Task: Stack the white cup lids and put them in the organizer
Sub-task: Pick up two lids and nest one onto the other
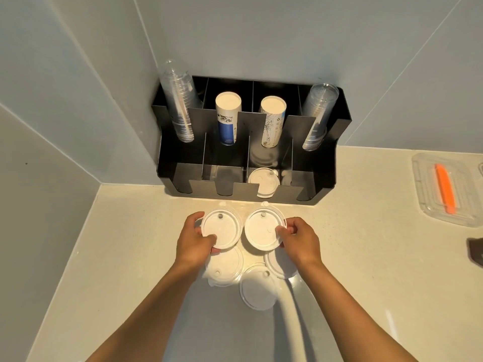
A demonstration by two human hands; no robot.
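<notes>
Left hand pinches one white lid by its rim, right hand another, side by side on the counter before the black organizer. Lids look light, thin, flexy, probably slippery; edge grip is best, squeezing gently. Three loose lids lie below.

Organizer against the wall corner, on the counter. Lids in its front row, third slot from left. Before it, my left hand and right hand each on a lid, side by side. Three lids nearer me. Tray far right.
</notes>
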